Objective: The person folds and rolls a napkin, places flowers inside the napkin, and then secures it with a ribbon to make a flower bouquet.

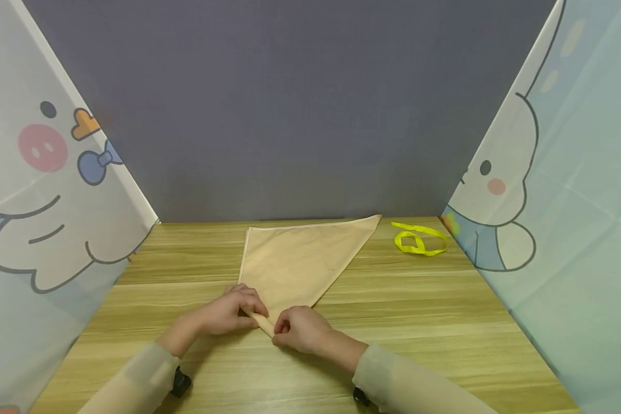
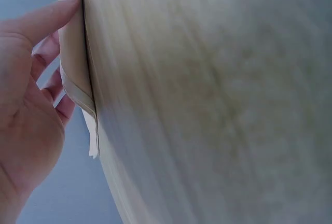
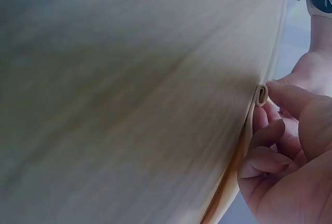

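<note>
A peach-coloured cloth (image 1: 295, 259) lies on the table with one long pointed corner stretching to the far right. Its near edge is turned up into a narrow roll (image 1: 263, 323) slanting between my two hands. My left hand (image 1: 233, 310) grips the left part of this roll, thumb in front and fingers behind. In the left wrist view the rolled cloth (image 2: 75, 53) runs under the thumb. With thumb and fingers my right hand (image 1: 302, 330) pinches the roll's near right end. The right wrist view shows the coiled end (image 3: 262, 94) right at the thumb tip.
On the far right of the wood-grain table (image 1: 424, 322) lies a loosely looped yellow ribbon (image 1: 419, 250). A dark grey panel (image 1: 300, 115) stands along the back edge. Cartoon-printed curtains hang at the left (image 1: 46, 230) and right (image 1: 574, 230).
</note>
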A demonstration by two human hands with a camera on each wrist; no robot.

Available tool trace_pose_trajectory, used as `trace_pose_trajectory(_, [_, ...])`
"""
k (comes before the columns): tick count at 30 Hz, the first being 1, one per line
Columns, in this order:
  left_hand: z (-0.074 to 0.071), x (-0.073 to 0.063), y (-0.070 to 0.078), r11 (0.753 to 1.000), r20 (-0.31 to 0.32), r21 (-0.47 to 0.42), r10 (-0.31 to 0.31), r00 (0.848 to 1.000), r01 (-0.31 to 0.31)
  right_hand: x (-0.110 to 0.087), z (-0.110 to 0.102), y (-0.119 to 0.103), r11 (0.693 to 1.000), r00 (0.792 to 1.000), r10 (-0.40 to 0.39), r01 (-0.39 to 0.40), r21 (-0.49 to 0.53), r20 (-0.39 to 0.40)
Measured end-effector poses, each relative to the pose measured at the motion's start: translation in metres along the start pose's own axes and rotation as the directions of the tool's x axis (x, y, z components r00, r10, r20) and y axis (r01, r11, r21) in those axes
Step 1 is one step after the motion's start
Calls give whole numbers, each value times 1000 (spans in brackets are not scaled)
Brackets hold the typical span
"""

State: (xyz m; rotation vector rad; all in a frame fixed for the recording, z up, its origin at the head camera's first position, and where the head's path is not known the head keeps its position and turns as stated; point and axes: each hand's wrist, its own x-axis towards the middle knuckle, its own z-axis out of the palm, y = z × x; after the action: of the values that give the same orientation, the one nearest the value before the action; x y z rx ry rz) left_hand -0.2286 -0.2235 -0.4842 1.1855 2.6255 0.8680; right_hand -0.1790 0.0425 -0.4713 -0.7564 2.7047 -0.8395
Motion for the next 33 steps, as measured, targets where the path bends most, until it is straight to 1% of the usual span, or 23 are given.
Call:
trace_pose_trajectory(4, [0, 0, -1, 1000, -5, -1, 3, 1000, -3, 0, 0, -1, 999, 1000, 15, -15, -43, 10])
trace_pose_trajectory(9, [0, 2, 0, 1000, -10, 19, 0, 1000, 0, 0, -1, -2, 995, 1000, 14, -12, -101, 16])
trace_pose_trajectory(16, [0, 6, 3, 999, -34, 21, 40, 999, -39, -2, -3, -1, 996, 1000, -26, 26, -87, 5])
trace_pose_trajectory(19, [-1, 6, 2, 1000, -26, 15, 23, 999, -23, -2, -4, 0, 997, 999, -37, 37, -62, 6])
trace_pose_trajectory(23, [-1, 7, -1, 1000, -28, -12, -9, 1000, 9, -2, -5, 2, 999, 999, -37, 37, 5, 9])
trace_pose_trajectory(27, [-2, 9, -2, 1000, -35, -24, -18, 999, 17, -1, -5, 6, 997, 999, -33, 32, 71, 1])
trace_pose_trajectory(31, [-1, 11, -3, 1000, -41, -6, -24, 999, 24, -1, -6, 9, 988, 1000, -20, 19, 153, 6])
trace_pose_trajectory(33, [0, 12, -4, 999, -44, -14, -36, 998, 35, -1, -6, 11, 981, 1000, -8, 4, 196, 16])
